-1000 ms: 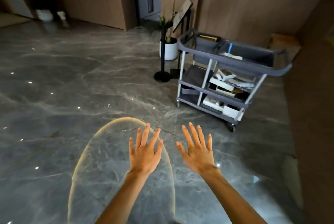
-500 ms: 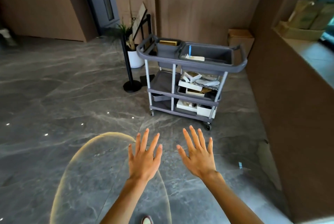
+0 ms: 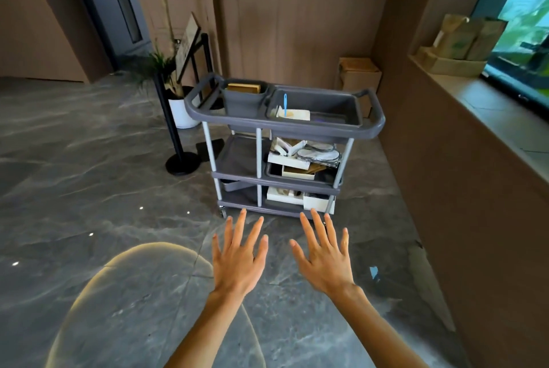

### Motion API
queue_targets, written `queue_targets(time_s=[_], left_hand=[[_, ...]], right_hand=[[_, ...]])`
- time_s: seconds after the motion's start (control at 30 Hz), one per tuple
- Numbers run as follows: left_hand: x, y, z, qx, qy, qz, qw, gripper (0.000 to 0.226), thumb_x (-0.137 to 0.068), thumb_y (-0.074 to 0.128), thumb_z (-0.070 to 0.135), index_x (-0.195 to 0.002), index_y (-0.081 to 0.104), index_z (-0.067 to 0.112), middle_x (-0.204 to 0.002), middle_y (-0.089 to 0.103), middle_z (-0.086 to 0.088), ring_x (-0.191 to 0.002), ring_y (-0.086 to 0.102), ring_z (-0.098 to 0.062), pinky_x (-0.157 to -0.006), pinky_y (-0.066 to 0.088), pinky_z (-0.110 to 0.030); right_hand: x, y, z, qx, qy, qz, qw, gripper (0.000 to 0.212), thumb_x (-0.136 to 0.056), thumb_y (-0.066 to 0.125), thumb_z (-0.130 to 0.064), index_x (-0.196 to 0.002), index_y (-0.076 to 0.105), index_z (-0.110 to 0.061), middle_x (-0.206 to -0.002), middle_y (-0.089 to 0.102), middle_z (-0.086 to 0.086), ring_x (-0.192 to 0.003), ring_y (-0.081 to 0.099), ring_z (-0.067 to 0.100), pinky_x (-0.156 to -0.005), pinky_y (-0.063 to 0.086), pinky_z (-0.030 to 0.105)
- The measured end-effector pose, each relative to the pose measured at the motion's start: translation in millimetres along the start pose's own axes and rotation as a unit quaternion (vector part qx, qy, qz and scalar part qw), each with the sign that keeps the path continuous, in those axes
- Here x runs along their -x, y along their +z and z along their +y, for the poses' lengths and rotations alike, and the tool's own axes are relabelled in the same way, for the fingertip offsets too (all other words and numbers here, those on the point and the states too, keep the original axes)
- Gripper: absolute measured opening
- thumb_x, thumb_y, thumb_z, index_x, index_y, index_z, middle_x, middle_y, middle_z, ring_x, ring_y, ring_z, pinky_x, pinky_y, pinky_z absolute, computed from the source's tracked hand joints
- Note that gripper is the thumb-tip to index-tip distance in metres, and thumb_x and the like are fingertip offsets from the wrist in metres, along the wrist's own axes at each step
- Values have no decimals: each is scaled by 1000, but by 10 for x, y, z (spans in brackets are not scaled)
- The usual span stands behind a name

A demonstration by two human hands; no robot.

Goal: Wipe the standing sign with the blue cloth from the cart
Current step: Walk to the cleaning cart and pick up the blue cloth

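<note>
A grey three-shelf cart [image 3: 368, 126] stands ahead of me on the marble floor. Its top tray holds a white flat item with a small blue-handled tool [image 3: 285, 104] standing in it; I cannot make out a blue cloth. The standing sign [image 3: 189, 40], a tilted board on a black post with a round base, is behind the cart's left end. My left hand [image 3: 239, 257] and my right hand [image 3: 323, 257] are held out side by side, palms down, fingers spread and straight, holding nothing, just short of the cart's bottom shelf.
A potted plant in a white pot [image 3: 181, 112] stands beside the sign. A cardboard box [image 3: 361, 76] sits behind the cart by the wooden wall. A low brown wall with a ledge [image 3: 475, 118] runs along the right. The cart's lower shelves carry white boxes [image 3: 288, 195].
The view has swung right and closer to the cart, which now sits straight ahead. Both hands stay spread and empty in the same pose.
</note>
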State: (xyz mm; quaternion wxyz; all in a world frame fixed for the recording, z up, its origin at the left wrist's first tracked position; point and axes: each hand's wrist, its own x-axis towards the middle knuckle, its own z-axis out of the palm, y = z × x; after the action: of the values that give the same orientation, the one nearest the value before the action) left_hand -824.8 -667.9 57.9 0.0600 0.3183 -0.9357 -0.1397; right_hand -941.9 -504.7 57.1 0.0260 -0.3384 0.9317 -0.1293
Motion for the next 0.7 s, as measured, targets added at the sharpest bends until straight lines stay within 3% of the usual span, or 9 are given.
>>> queue_targets(time_s=[0.23, 0.37, 0.57, 0.7], left_hand=[[-982, -123, -17, -1, 41, 9, 999, 66, -91, -7, 67, -155, 4, 53, -168, -11, 13, -154, -13, -16, -123, 0, -53], [-1436, -73, 71, 5, 59, 14, 998, 61, -96, 4, 64, -155, 9, 51, -168, -8, 13, -154, -11, -16, -123, 2, -53], [-2114, 91, 360, 14, 87, 5, 996, 67, -93, -3, 67, -155, 13, 50, -168, -6, 13, -155, -8, -16, -122, 1, -54], [-2634, 261, 627, 8, 93, 9, 996, 57, -100, 11, 63, -155, 13, 50, -168, -1, 13, -155, 0, -18, -123, 7, -56]], right_hand=[[-834, -16, 27, 11, 41, 12, 999, 68, -93, 1, -74, -148, -28, -47, -164, -25, -14, -151, -27, 15, -122, -14, 56], [-1191, -69, 119, 5, 59, 13, 998, 68, -94, 4, -73, -149, -27, -47, -165, -23, -14, -152, -24, 16, -123, -10, 58], [-1794, -81, 452, 6, 77, 11, 997, 69, -96, 9, -72, -153, -20, -46, -165, -25, -12, -152, -25, 18, -123, -10, 59], [-2284, -80, 808, 0, 79, 18, 997, 70, -94, 3, -73, -153, -22, -45, -164, -26, -12, -152, -25, 16, -123, -10, 57]])
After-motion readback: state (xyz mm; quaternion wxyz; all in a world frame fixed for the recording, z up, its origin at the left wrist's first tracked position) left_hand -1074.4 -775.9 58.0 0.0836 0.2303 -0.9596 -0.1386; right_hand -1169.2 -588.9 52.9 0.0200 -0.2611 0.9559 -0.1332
